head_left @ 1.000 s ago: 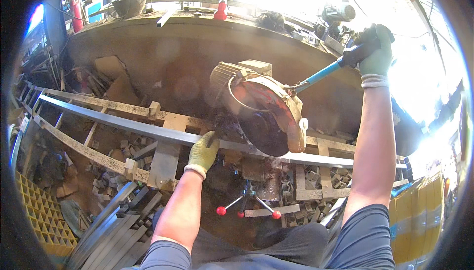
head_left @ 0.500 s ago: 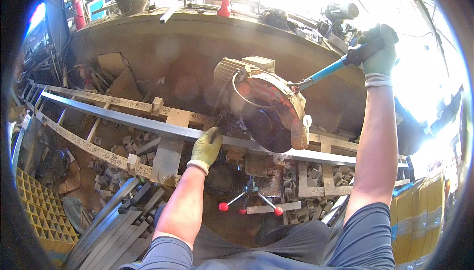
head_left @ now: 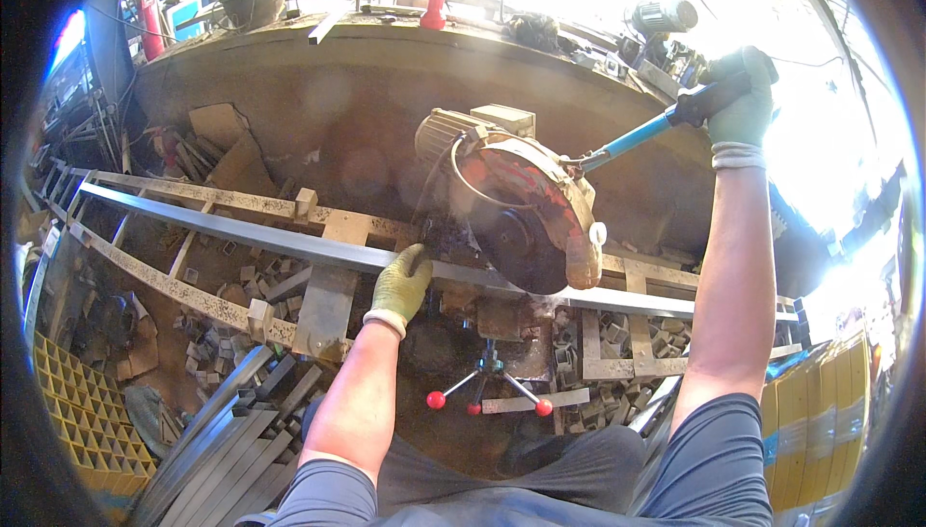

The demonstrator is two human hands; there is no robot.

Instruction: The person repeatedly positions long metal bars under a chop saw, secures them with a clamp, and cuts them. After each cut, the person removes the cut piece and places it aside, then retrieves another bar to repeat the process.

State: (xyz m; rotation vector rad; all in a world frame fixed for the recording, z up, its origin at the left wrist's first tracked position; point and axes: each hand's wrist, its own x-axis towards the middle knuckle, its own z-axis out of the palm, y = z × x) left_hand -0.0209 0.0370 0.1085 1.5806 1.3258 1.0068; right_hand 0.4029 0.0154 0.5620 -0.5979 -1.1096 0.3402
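My left hand (head_left: 402, 288), in a yellow-green work glove, is closed round a long square metal tube (head_left: 251, 233) lying across the bench frame. Up at the right, my gloved right hand (head_left: 741, 108) grips the black end of a blue lever handle (head_left: 632, 143). That handle joins a chop saw (head_left: 540, 204) with a worn guard and a motor. The dark saw disc (head_left: 516, 243) meets the tube just right of my left hand; its exact contact is partly hidden. Below the tube is a three-spoke clamp handle (head_left: 490, 365) with red knobs, touched by neither hand.
Tube offcuts (head_left: 217, 353) lie heaped under the frame rails (head_left: 193, 294). More long tubes (head_left: 217, 455) are stacked at lower left beside a yellow grid of stacked tubes (head_left: 92, 421). Wrapped yellow tubes (head_left: 820, 431) stand at right. A ledge (head_left: 386, 40) behind carries a bucket (head_left: 256, 6).
Almost nothing differs; the view has shifted very slightly. Both hands keep their grips, and the saw stays lowered at the tube.
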